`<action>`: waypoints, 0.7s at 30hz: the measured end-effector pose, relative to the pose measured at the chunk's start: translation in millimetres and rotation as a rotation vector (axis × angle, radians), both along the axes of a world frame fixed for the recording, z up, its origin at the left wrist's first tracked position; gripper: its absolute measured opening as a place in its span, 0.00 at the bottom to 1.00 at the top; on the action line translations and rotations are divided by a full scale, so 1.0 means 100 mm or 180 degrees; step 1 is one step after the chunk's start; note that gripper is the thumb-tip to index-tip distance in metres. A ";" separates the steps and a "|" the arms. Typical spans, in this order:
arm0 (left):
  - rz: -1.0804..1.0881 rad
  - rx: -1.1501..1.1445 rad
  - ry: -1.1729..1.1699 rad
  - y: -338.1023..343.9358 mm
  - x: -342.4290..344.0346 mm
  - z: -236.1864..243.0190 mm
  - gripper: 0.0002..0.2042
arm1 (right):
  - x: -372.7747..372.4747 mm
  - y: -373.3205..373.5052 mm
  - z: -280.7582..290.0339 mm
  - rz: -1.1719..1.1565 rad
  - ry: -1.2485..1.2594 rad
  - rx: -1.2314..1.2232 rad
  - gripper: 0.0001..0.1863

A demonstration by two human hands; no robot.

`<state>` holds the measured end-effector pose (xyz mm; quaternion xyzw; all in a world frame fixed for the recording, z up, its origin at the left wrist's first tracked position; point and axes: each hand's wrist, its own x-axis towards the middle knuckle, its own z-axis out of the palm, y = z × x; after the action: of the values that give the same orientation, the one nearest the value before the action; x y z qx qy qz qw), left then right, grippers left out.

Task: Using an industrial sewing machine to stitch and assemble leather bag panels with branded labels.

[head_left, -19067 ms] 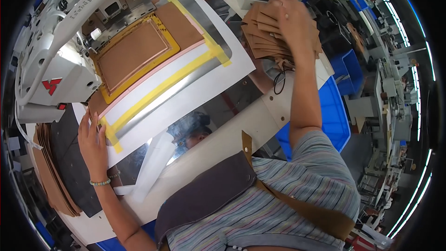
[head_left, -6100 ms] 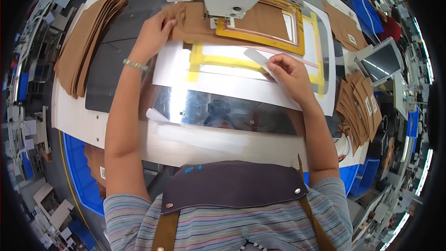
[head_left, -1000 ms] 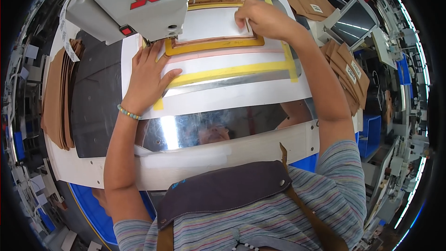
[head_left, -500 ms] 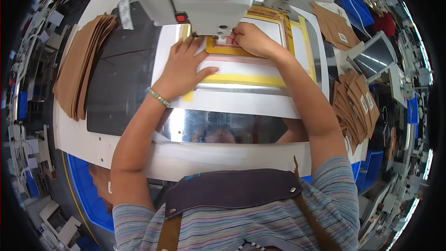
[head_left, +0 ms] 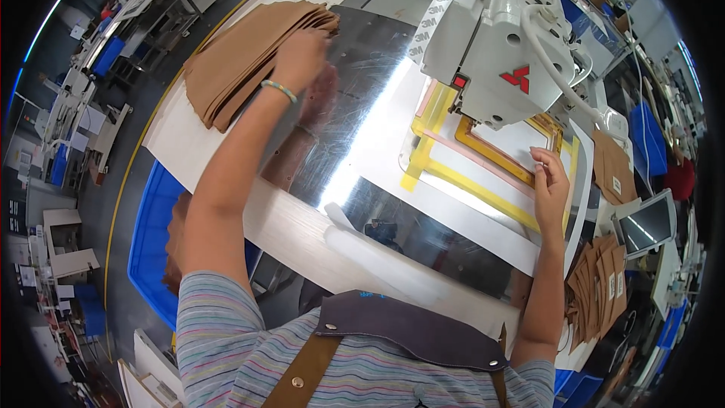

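Observation:
My left hand [head_left: 302,59], with a beaded bracelet at the wrist, is at the right edge of a stack of flat brown fabric pieces [head_left: 245,53] on the left of the table. Its fingers bend over the edge, blurred, with the tips hidden, so I cannot tell whether they grip a piece. My right hand [head_left: 551,185] is at the near right corner of the yellow-brown clamp frame [head_left: 498,157], fingers loosely curled and apart, holding nothing I can see. The frame lies under the white sewing machine head [head_left: 483,68], on a white sheet [head_left: 396,170] with yellow tape strips.
A shiny metal plate [head_left: 362,83] spans the table between the stack and the sheet. More brown pieces [head_left: 600,287] lie at right, near a small screen [head_left: 646,223]. A blue bin [head_left: 155,238] holding brown material stands below the table's left edge.
My left hand has left the clamp frame and swung left to the brown stack. My right hand has drawn back from under the machine head to the frame's near right corner. The view has turned left.

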<state>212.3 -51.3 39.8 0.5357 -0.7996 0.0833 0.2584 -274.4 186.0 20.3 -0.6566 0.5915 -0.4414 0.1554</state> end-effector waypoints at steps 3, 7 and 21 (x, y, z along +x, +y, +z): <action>0.1031 0.0127 0.0479 -0.47 0.76 -0.23 0.14 | -0.04 -0.06 -0.07 -0.0078 0.0028 -0.0073 0.14; 0.0739 0.0474 0.0182 -0.68 1.25 -0.35 0.13 | -0.05 -0.08 -0.09 -0.0126 0.0288 -0.0121 0.11; 0.0592 0.0034 0.2302 -0.54 0.84 -0.08 0.10 | 0.01 0.01 -0.06 -0.0191 0.0359 -0.0163 0.11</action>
<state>295.9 -105.6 31.5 0.6021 -0.6050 -0.0923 0.5127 -273.2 186.7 14.7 -0.6662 0.6072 -0.4232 0.0916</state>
